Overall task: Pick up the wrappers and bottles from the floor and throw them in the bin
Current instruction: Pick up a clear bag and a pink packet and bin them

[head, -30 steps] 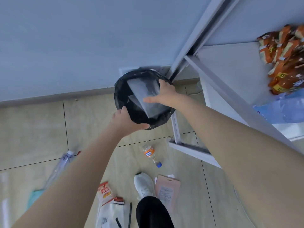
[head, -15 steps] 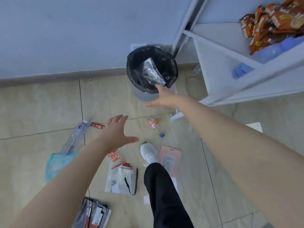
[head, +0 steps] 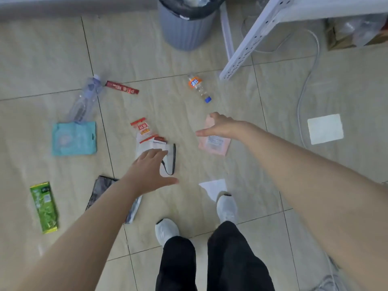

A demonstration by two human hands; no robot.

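Floor [head: 210,49]: beige tile, dark grout lines, litter scattered across the middle.

White shelf frame [head: 247,43]: upper right, one slanted perforated leg ending on the floor right of the bin.

Bin [head: 184,32]: grey ribbed body, black liner, top centre, cut off by the frame edge. Clear plastic shows inside at the rim.

Person: black trousers and two pale shoes at bottom centre, both bare forearms reaching forward.

Left hand [head: 151,171]: fingers spread wide, palm down, empty, over the white wrapper with black cord [head: 168,158]. Contact cannot be judged.

Right hand [head: 222,127]: open, fingers loosely spread, holding nothing, over the upper part of the pink wrapper [head: 214,143]. Contact cannot be judged.

Teal wrapper [head: 74,138]: flat on the floor, left of centre.

Clear bottle [head: 85,99]: lying on its side, its lower end touching or overlapping the teal wrapper's top edge.

Dark wrapper [head: 100,190]: partly hidden under the left forearm.

Green wrapper [head: 44,206]: far left, well apart from the rest.

Red and white wrapper [head: 143,129]: just above the white one, overlapping it.

White paper scrap [head: 214,185]: just ahead of the right shoe.

Small bottle with orange label [head: 198,87]: on its side, blue cap, between the bin and the right hand.

Red stick wrapper [head: 121,87]: just right of the clear bottle's cap.
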